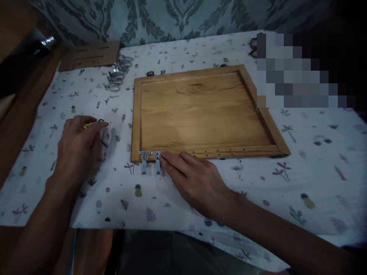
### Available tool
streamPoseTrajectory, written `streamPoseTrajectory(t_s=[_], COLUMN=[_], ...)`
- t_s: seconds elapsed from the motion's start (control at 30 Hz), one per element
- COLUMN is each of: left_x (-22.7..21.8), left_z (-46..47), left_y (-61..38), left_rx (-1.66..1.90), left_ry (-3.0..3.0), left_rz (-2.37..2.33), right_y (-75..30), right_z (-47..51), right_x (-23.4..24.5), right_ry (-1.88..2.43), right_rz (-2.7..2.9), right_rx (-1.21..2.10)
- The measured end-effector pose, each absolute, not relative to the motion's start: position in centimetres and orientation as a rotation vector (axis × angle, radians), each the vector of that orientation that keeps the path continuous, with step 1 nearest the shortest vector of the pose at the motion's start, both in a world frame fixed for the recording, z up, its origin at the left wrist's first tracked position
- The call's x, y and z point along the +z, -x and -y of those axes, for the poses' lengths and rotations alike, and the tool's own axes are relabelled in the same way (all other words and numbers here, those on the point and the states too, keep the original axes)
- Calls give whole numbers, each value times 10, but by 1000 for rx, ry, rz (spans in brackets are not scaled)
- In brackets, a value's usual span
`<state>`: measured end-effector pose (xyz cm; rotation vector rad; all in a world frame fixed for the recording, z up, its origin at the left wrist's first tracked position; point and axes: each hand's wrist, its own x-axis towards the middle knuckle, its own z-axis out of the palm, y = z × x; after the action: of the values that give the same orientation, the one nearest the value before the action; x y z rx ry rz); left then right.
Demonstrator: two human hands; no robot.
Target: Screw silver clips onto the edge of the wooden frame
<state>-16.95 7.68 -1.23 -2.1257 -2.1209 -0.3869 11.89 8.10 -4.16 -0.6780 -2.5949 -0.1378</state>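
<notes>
Laying flat, empty right hand [197, 181] fingers [169, 160] on a silver metal hook [157, 157] by the wooden framed panel [200, 110], left hand [77, 147] pinching something yellow [86, 125].

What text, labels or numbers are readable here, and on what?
None readable.
Wooden board: bare wood, no markings.
Cardboard sheet: dark slots only, no print visible.
Tablecloth: small pictures, no words.
Metal hooks: too small and dim to tell.

Your view is dim and grainy. Soft light pools on the rectangular honey-brown wooden panel [200, 110], a small glare glints on the dark metal tube [43, 44] at upper left, and the corners sink into black.
</notes>
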Motion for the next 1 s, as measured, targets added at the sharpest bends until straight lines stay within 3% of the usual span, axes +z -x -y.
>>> streamPoseTrajectory(t_s=[0.5, 0.73, 1.0], left_x=[-9, -9, -1], left_z=[-80, -81, -78], left_y=[192, 197, 217], left_rx=[-470, -209, -164], left_ry=[1885, 1890, 2051], left_rz=[2288, 2374, 2381], right_y=[-117, -117, -117], right_z=[-82, -82, -83], right_x=[-44, -46, -45], right_ry=[657, 658, 649], right_rz=[2545, 2532, 2542], right_rx=[-178, -183, -183])
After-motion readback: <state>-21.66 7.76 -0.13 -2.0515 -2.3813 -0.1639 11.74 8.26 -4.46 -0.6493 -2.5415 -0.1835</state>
